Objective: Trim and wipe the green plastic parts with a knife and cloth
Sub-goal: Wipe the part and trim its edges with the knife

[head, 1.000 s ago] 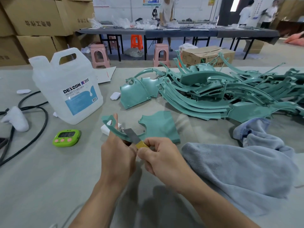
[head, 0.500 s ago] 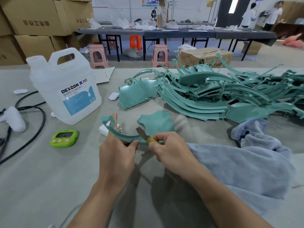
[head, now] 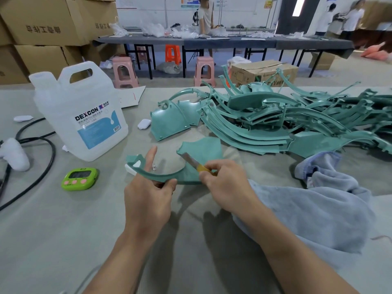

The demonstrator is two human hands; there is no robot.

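left hand (head: 146, 200): grips the thin curved arm of the green part (head: 203, 150) between thumb and curled fingers, index finger laid straight up along it
right hand (head: 224, 183): closed round the yellow handle of the knife (head: 192, 161), blade pointing up and away to the left
green part: held just above the tabletop (head: 53, 240) in front of me, thin arm to the left, broad panel to the right behind the blade
key relation: the part's long axis runs left to right between my two hands; the blade lies at the inner edge where arm meets panel, so the edge to trim sits just beyond the right hand, the nearer one
cloth (head: 318, 209): bluish towel bunched on the tabletop under my right forearm
pile of green parts (head: 265, 124): heaped farther back and to the right, apart from the one i hold
my read: trimming is the step in hand, wiping not yet done on this piece; i'd watch the left index finger, which stands near the blade's likely path
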